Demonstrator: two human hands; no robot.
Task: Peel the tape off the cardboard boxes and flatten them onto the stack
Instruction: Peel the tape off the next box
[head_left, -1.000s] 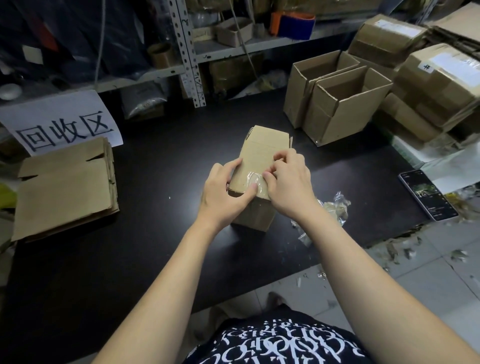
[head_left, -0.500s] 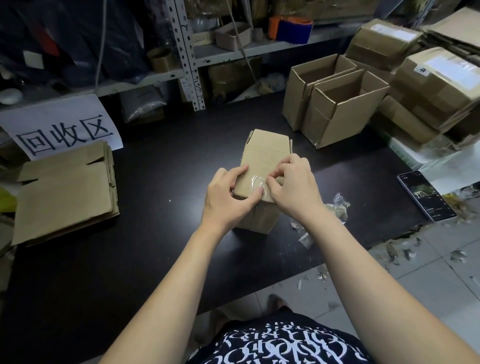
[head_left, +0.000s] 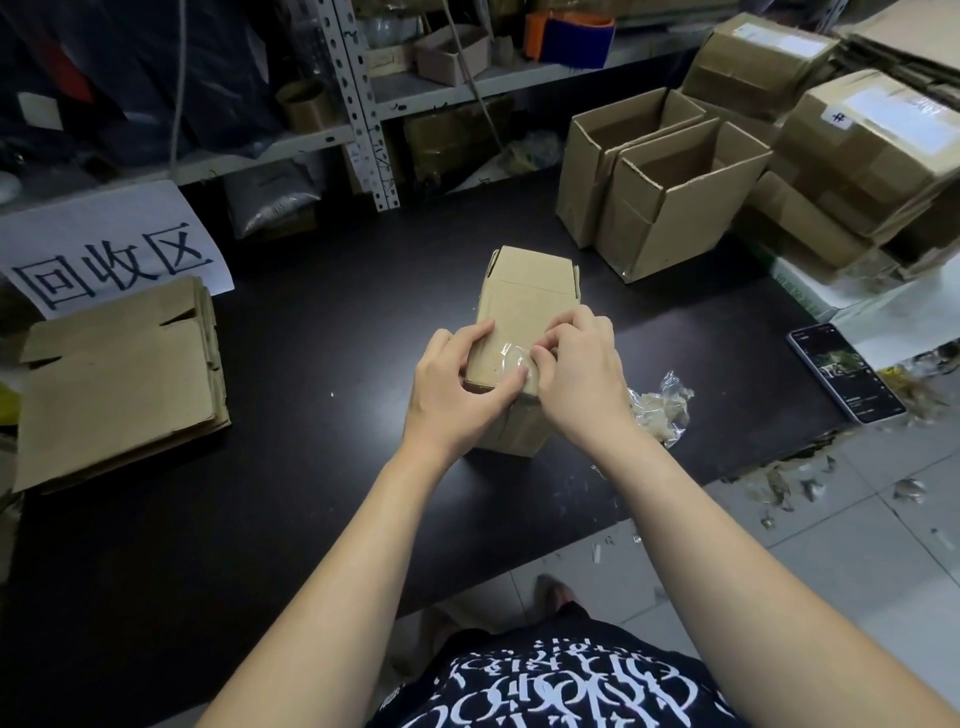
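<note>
a matte black table (head_left: 311, 426) lies under both hands. its near edge gives way to pale floor tiles (head_left: 857, 551) littered with scraps, below the right forearm. beyond the hands rises a grey perforated metal rack (head_left: 363, 109) with crowded shelves. far left of the left hand lies a white paper sign (head_left: 104, 249) with three black characters. just nearer than the sign sits the stack of flattened cardboard (head_left: 114, 395), with notched flaps and layered edges.

beyond and right of the right hand two open boxes (head_left: 670, 218) stand touching side by side, and only bare cardboard walls show inside. further right is a heap of sealed boxes (head_left: 872, 150) with white labels.

the small brown box (head_left: 524, 301) stands on the table between the hands. the left hand (head_left: 452, 395) grips its near left corner, fingers curled over the top and thumb along the edge. the right hand (head_left: 582, 374) has bent fingers, pinching the glossy clear tape (head_left: 511, 358) on the top face. just right of the right wrist lies a crumpled wad of tape (head_left: 660, 408), and further right a dark phone (head_left: 847, 371).
</note>
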